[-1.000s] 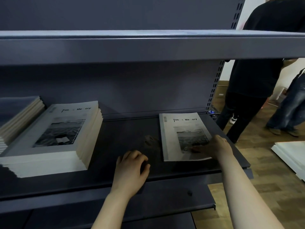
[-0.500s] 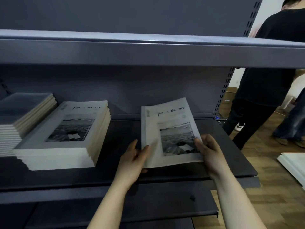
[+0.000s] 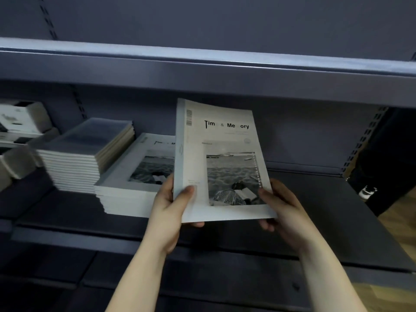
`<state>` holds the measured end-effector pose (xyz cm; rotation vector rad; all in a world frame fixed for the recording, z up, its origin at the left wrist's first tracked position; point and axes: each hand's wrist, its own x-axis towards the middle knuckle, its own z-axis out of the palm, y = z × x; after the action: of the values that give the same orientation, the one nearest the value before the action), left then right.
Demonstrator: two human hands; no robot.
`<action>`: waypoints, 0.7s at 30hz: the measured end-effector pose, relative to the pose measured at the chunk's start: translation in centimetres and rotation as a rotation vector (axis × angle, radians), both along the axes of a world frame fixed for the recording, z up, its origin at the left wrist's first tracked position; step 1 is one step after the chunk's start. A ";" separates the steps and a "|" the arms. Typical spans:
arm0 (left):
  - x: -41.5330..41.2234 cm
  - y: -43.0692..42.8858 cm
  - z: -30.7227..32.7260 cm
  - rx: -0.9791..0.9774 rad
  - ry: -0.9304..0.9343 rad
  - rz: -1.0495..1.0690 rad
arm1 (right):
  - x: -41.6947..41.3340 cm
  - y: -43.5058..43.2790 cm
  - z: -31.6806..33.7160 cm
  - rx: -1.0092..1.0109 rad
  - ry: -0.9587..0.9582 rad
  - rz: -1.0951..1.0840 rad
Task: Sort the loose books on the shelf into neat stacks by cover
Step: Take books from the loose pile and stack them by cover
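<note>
I hold a pale "Time & Memory" book (image 3: 221, 163) with a black-and-white beach photo, lifted off the dark shelf (image 3: 315, 206) and tilted up toward me. My left hand (image 3: 171, 206) grips its lower left edge, thumb on the cover. My right hand (image 3: 281, 210) grips the lower right corner. Just left of it lies a stack of books with the same cover (image 3: 132, 176), partly hidden behind the held book. Further left stands a stack with dark grey-blue covers (image 3: 87, 152).
More pale stacks (image 3: 20, 122) sit blurred at the far left. The upper shelf board (image 3: 202, 68) overhangs close above the held book. A lower shelf (image 3: 202, 278) juts out beneath my arms. A person's dark leg and white shoe (image 3: 367, 190) show at the right, on a wooden floor.
The book went from lying flat on the shelf's right part under my right hand to being held by both hands, raised and carried left toward the matching stack. The view swung left.
</note>
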<state>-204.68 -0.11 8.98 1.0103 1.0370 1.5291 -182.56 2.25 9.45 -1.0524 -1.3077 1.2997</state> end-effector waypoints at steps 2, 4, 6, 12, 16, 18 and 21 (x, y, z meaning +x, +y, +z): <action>-1.7 -0.1 0.2 -0.008 0.017 0.026 | -2.1 0.2 0.3 0.069 0.014 -0.003; -3.3 -0.1 0.6 -0.014 0.089 0.053 | -4.0 0.6 0.4 0.098 0.043 -0.021; -5.4 -0.2 0.7 -0.036 0.271 0.134 | -6.0 1.0 0.5 0.089 0.078 -0.043; -13.4 -1.3 -1.0 0.138 1.066 0.568 | -12.1 2.0 1.2 0.016 0.111 -0.131; -18.0 -1.6 -3.0 0.053 1.233 0.689 | -16.0 3.0 1.8 -0.082 0.068 -0.221; -20.0 -1.5 -4.2 0.010 1.245 0.654 | -17.6 3.5 1.7 -0.094 0.036 -0.242; -21.9 -0.8 -5.7 -0.025 1.239 0.516 | -19.1 3.9 1.1 -0.088 -0.024 -0.259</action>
<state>-226.62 -0.95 3.30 1.8290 2.2869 1.1592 -201.64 6.12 10.51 -1.2575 -1.0985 1.1589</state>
